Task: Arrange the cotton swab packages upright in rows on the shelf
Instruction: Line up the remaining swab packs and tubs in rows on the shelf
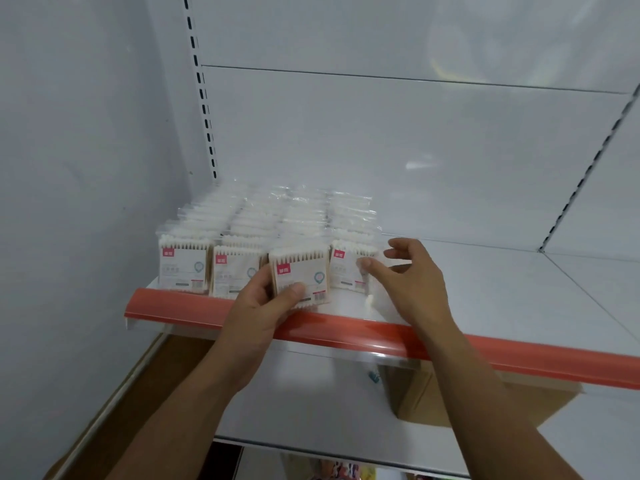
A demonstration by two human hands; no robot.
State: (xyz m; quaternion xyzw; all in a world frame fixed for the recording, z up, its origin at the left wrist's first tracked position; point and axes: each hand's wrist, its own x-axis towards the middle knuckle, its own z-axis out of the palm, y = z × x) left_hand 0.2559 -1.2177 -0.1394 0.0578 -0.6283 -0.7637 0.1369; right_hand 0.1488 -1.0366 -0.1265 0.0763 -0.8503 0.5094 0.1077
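Our left hand (pixel 263 299) grips a swab package (pixel 299 271) upright, fronting the rows (pixel 277 216) on the shelf (pixel 485 292) — our right hand (pixel 412 271) hovers loose-fingered, holding nothing. Next — seat it flush.

Bare shelf (pixel 485 292) right of the packages (pixel 263 233); wall (pixel 86 168) blocks left

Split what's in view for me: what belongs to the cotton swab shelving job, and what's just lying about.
Job: package gripped by the left hand; rows of packages standing on the shelf; right hand by the rightmost front package.
Lying about: cardboard box under the shelf; lower shelf; colourful items at the bottom edge.
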